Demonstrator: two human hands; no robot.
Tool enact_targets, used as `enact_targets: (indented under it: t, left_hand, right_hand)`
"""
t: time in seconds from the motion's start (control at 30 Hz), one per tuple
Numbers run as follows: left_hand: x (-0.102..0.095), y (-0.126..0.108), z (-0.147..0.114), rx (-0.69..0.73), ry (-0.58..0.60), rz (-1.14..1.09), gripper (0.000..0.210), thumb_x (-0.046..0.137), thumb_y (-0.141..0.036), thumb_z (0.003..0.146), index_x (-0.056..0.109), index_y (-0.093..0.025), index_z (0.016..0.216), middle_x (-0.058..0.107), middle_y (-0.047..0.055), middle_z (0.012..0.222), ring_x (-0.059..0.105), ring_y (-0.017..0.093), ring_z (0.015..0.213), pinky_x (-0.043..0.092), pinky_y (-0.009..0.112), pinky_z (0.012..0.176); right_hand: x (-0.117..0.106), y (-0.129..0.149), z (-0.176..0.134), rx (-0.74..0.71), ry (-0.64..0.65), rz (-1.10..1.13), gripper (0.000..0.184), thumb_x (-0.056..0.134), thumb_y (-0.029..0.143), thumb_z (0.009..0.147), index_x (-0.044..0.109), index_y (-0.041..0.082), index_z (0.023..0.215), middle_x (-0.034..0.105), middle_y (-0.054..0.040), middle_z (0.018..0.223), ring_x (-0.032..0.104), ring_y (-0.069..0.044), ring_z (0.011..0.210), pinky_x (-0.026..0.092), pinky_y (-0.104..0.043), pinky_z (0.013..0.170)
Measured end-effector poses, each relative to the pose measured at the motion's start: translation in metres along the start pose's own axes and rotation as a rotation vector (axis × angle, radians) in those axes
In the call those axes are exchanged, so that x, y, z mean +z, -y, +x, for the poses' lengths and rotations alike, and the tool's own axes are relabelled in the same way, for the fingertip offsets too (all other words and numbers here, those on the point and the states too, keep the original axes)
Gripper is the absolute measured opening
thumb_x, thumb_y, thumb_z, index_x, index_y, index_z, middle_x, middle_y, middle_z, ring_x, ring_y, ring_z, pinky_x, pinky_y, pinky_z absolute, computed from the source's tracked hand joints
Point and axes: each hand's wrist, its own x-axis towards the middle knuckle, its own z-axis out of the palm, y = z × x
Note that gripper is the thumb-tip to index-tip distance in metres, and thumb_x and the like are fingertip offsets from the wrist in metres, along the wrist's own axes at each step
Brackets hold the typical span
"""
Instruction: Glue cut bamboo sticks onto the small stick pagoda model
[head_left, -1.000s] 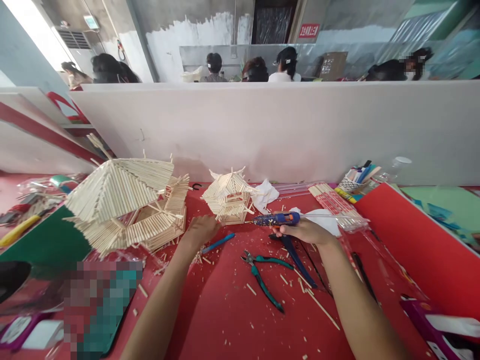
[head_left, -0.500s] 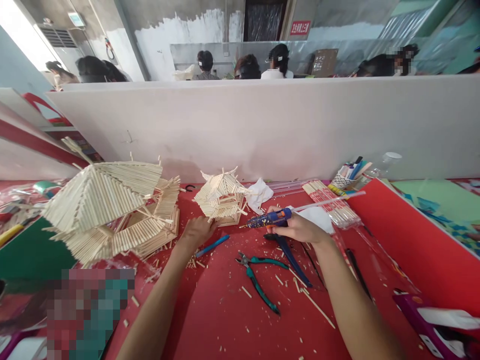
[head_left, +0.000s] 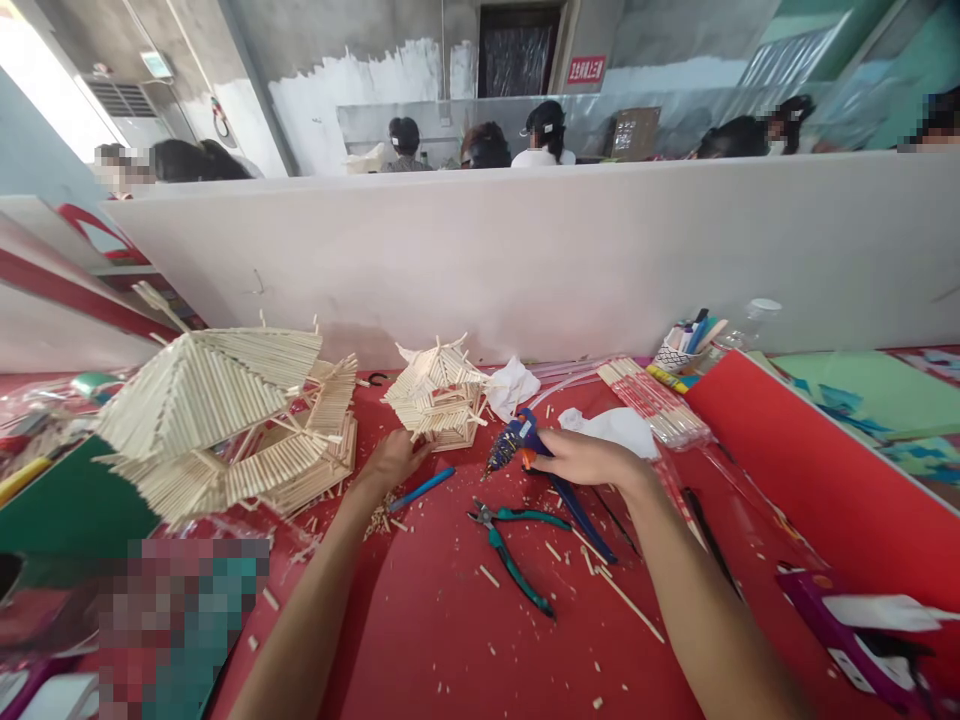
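My left hand point(head_left: 392, 460) is at the lower left of a small pavilion model point(head_left: 442, 392) built from thin wooden sticks, its fingers closed at the base; the fingertips are partly hidden. My right hand point(head_left: 589, 457) is wrapped around a blue hot glue gun point(head_left: 517, 440), whose nozzle points down and left above the red table. A clear glue stick point(head_left: 568, 382) rises from its back end. Under the gun lies a blue-handled tool point(head_left: 581, 520). Diagonal pliers point(head_left: 517, 560) with green-and-black handles lie open nearer me, and a blue pen point(head_left: 422, 489) lies beside my left hand.
A larger stick pavilion point(head_left: 225, 420) stands left. Bundled sticks point(head_left: 652, 400), white tissue point(head_left: 611, 428) and a pen cup point(head_left: 679, 345) are at the right back. A red board point(head_left: 810, 470) leans at right. Stick scraps litter the table; a pale partition point(head_left: 480, 260) runs behind.
My right hand has tipped the glue gun from nearly level to nozzle-down, swinging its glue stick upward. My left hand stays at the small pavilion's base. The view has shifted slightly.
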Motion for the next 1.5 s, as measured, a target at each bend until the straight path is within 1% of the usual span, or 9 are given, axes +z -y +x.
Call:
enact_targets:
  t: [0.27,0.43,0.53,0.7,0.83,1.13,1.27,1.4,1.5]
  left_hand:
    - [-0.006,0.0,-0.005,0.039,-0.009,-0.033,0.036,0.047,-0.047,0.103,0.07,-0.022,0.116,0.076,0.012,0.108,0.072,0.024,0.102,0.048,0.027,0.083]
    - [-0.009,0.003,-0.005,0.07,-0.003,-0.034,0.037,0.045,-0.045,0.103,0.068,-0.021,0.119,0.076,0.013,0.113,0.071,0.024,0.109,0.048,0.028,0.086]
    - [-0.011,0.005,-0.005,0.086,-0.001,-0.038,0.037,0.044,-0.044,0.103,0.068,-0.02,0.119,0.075,0.014,0.116,0.069,0.025,0.113,0.047,0.028,0.09]
    - [-0.013,0.005,-0.005,0.098,0.015,-0.047,0.037,0.045,-0.043,0.102,0.066,-0.019,0.121,0.075,0.013,0.115,0.07,0.023,0.11,0.049,0.028,0.088]
    - [-0.013,0.005,-0.003,0.088,0.03,-0.049,0.037,0.045,-0.042,0.102,0.065,-0.017,0.12,0.076,0.014,0.112,0.071,0.023,0.106,0.049,0.029,0.087]
    - [-0.011,0.004,-0.004,0.093,0.046,-0.046,0.036,0.043,-0.041,0.102,0.059,-0.018,0.123,0.072,0.014,0.117,0.068,0.025,0.111,0.048,0.032,0.092]
    - [-0.022,0.004,-0.012,0.125,0.135,-0.038,0.032,0.048,-0.042,0.098,0.06,-0.018,0.115,0.072,0.011,0.11,0.068,0.024,0.102,0.049,0.031,0.086]
    - [-0.033,0.001,-0.023,0.198,0.304,-0.046,0.031,0.061,-0.05,0.087,0.066,-0.021,0.097,0.073,0.004,0.097,0.068,0.019,0.088,0.047,0.025,0.071]
    - [-0.034,-0.004,-0.025,0.224,0.402,-0.03,0.029,0.069,-0.047,0.077,0.067,-0.021,0.089,0.073,0.001,0.088,0.066,0.017,0.078,0.042,0.023,0.062]
  right_hand:
    - [-0.001,0.04,-0.017,0.167,0.071,-0.317,0.034,0.047,0.04,0.099,0.068,0.016,0.11,0.074,-0.0162,0.111,0.07,-0.031,0.1,0.047,-0.033,0.076]
    - [0.006,0.057,-0.014,0.242,0.067,-0.439,0.032,0.053,0.033,0.094,0.074,0.012,0.106,0.076,-0.018,0.094,0.074,-0.031,0.089,0.048,-0.033,0.071]
    - [0.014,0.057,-0.007,0.246,0.053,-0.47,0.03,0.055,0.027,0.091,0.076,0.009,0.104,0.077,-0.0181,0.088,0.075,-0.032,0.088,0.05,-0.034,0.073]
    - [0.029,0.054,0.006,0.23,-0.008,-0.532,0.031,0.059,0.026,0.091,0.074,0.008,0.112,0.075,-0.0235,0.114,0.071,-0.034,0.109,0.051,-0.036,0.086]
    - [0.038,0.051,0.012,0.19,-0.033,-0.555,0.03,0.058,0.022,0.093,0.072,0.008,0.115,0.073,-0.0238,0.121,0.069,-0.034,0.116,0.05,-0.037,0.093]
    - [0.047,0.045,0.018,0.177,-0.067,-0.567,0.032,0.059,0.014,0.089,0.07,0.013,0.119,0.073,-0.0197,0.123,0.069,-0.031,0.115,0.051,-0.033,0.091]
    - [0.043,0.045,0.014,0.165,-0.074,-0.564,0.03,0.059,0.016,0.092,0.068,0.01,0.119,0.073,-0.0217,0.122,0.069,-0.033,0.115,0.05,-0.034,0.092]
    - [0.033,0.048,0.006,0.135,-0.076,-0.56,0.029,0.058,0.024,0.096,0.066,0.009,0.119,0.072,-0.0241,0.121,0.069,-0.035,0.114,0.05,-0.037,0.089]
    - [0.028,0.056,0.0,0.065,-0.045,-0.541,0.027,0.059,0.031,0.096,0.066,0.014,0.116,0.074,-0.0185,0.116,0.07,-0.034,0.109,0.05,-0.036,0.084]
